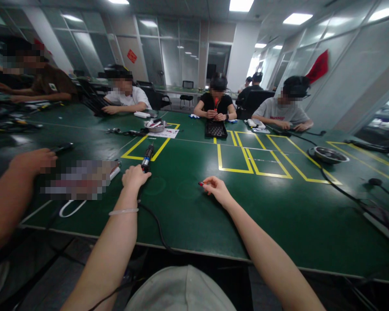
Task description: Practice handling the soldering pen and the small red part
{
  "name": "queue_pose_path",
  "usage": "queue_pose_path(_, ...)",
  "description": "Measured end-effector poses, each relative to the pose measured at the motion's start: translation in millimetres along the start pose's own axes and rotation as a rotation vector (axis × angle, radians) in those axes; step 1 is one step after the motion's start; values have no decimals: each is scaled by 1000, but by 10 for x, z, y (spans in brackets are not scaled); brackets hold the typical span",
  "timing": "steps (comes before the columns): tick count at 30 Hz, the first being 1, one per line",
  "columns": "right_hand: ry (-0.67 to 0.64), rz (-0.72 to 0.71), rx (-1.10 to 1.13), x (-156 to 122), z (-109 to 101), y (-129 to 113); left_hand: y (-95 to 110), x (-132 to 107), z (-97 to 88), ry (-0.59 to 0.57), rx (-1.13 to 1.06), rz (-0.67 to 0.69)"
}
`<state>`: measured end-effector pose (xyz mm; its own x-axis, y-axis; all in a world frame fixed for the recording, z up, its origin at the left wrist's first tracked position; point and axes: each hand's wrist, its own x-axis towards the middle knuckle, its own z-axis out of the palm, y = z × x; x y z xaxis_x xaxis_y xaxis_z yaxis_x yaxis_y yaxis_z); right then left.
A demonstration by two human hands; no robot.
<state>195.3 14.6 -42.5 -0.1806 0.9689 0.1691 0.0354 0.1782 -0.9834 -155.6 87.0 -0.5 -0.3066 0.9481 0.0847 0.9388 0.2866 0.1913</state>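
Observation:
My left hand [135, 176] is closed around the rear of a black corded hand tool [147, 156] that lies on the green table [214, 216], its tip pointing away from me. A black cable [155, 224] runs from it back over the table's front edge. My right hand [216, 186] rests on the table to the right, its fingers pinched on a small red part [201, 184].
A co-worker's arm [16, 185] reaches in at the left. Other people sit along the far side with a black tray [216, 129], bowls [154, 125] and cables. Yellow tape boxes [246, 160] mark the table. A round dish [327, 154] with a cable lies at right.

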Motion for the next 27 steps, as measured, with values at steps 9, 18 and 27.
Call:
queue_pose_path(9, -31, -17, 25, -5, 16, 7, 378, -299, -18, 32, 47, 180)
queue_pose_path(18, -38, -73, -56, 2, 36, 17, 904, -709, 90, -22, -43, 475)
queue_pose_path(27, -28, -289, -424, -45, 82, -41, 1188, -1072, 145, -46, -113, 740)
